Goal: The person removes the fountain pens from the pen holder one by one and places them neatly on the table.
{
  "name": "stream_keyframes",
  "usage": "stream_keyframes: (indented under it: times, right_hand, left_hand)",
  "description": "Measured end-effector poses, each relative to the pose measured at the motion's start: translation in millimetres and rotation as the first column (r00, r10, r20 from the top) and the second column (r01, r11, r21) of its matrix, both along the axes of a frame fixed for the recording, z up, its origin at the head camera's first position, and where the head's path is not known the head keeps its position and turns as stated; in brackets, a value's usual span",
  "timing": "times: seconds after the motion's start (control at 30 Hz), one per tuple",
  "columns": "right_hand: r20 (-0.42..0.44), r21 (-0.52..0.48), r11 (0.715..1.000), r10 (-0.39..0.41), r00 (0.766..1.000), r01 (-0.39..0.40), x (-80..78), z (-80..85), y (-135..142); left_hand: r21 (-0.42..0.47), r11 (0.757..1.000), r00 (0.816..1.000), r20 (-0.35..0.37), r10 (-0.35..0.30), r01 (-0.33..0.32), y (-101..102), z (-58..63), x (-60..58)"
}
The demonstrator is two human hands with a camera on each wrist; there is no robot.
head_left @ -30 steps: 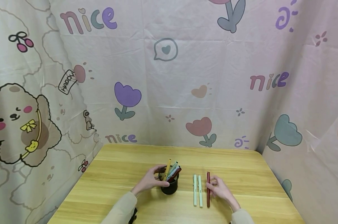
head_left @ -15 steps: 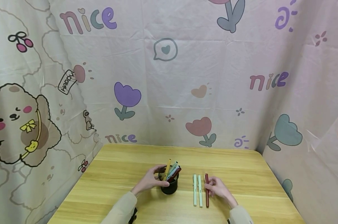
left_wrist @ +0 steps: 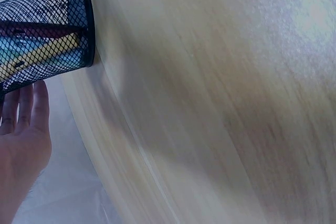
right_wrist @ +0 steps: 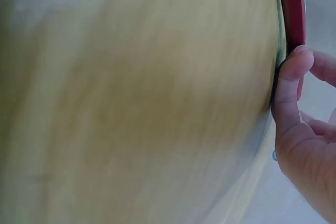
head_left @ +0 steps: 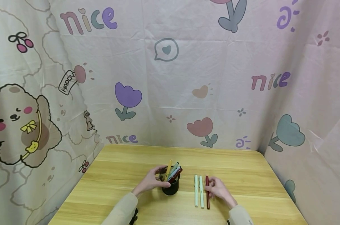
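Observation:
My left hand curls round the rim of a black mesh pen holder, thumb in front and fingers behind. Inside the holder, a yellow pen, a dark red pen and pale blue-green pens lean upward. In the left wrist view, the pens show through the mesh wall. My right hand pinches another dark red pen between thumb and fingers. Just left of it lie two pale mint pens, side by side and roughly parallel to the red one.
Everything stands on a light wooden table. A printed cloth hangs behind the table and along both its sides. Near the left sleeve, a small black object shows beside the forearm.
My right hand has shifted slightly left and toward me with the dark red pen, bringing it closer to the mint pens. My left hand and the pen holder have stayed put.

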State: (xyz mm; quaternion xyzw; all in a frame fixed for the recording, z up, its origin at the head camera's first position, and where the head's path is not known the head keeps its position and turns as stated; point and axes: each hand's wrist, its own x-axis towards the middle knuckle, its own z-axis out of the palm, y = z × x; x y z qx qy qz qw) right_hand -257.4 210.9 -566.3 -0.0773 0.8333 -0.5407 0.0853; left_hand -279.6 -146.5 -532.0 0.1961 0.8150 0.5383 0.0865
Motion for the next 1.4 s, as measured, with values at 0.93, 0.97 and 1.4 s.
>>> stream_keyframes:
  times: [0.93, 0.97, 1.4]
  right_hand:
    - [0.010, 0.019, 1.000, -0.025, 1.000, 0.024, 1.8, 0.4, -3.0]
    - [0.010, 0.017, 1.000, -0.023, 1.000, 0.023, 1.7, 0.2, -2.9]
    - [0.013, 0.020, 0.999, -0.029, 1.000, 0.029, 1.8, -0.2, -3.6]
  left_hand:
    - [-0.003, 1.000, 1.000, -0.002, -0.006, 0.006, -0.5, 0.5, 0.3]
    - [-0.003, 1.000, 1.000, -0.002, -0.006, 0.006, -0.4, 0.7, 0.4]
    - [-0.010, 1.000, 1.000, 0.005, 0.010, -0.010, 0.6, 1.2, 1.3]
